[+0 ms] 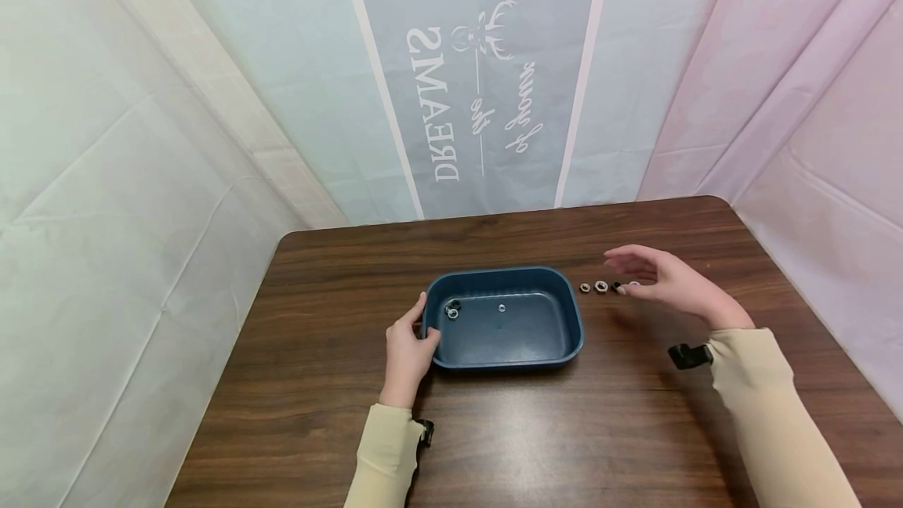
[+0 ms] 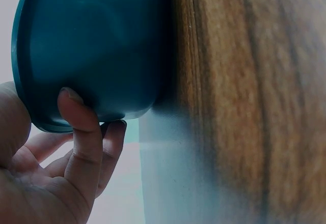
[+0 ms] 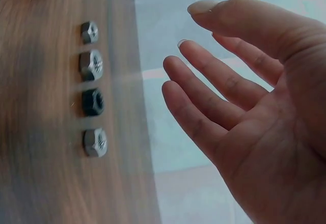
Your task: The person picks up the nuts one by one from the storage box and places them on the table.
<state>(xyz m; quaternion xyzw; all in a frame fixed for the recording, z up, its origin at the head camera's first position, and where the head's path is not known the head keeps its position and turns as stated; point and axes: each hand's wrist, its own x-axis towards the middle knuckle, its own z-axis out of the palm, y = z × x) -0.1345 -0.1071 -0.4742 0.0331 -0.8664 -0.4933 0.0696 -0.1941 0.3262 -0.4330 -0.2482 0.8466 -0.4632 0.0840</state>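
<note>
A dark blue plastic tray (image 1: 504, 363) sits on the table, and my left hand (image 1: 409, 351) grips its left end, thumb over the rim. The left wrist view shows fingers (image 2: 84, 147) against the tray's outer wall. Inside lie a black nut (image 1: 455, 304) and a silver nut (image 1: 453, 314) close together, plus a small silver nut (image 1: 502, 308) nearer the middle. My right hand (image 1: 666, 284) hovers with relaxed, spread fingers by a row of several hex nuts. In the right wrist view a black nut (image 3: 92, 102) stands between silver nuts (image 3: 95, 142); nothing is held.
The brown wood-grain table (image 1: 317, 382) carries the tray and the row of nuts to its right. Behind the table hangs a pale printed cloth (image 1: 487, 100), and white sheeting (image 1: 141, 179) closes off the sides.
</note>
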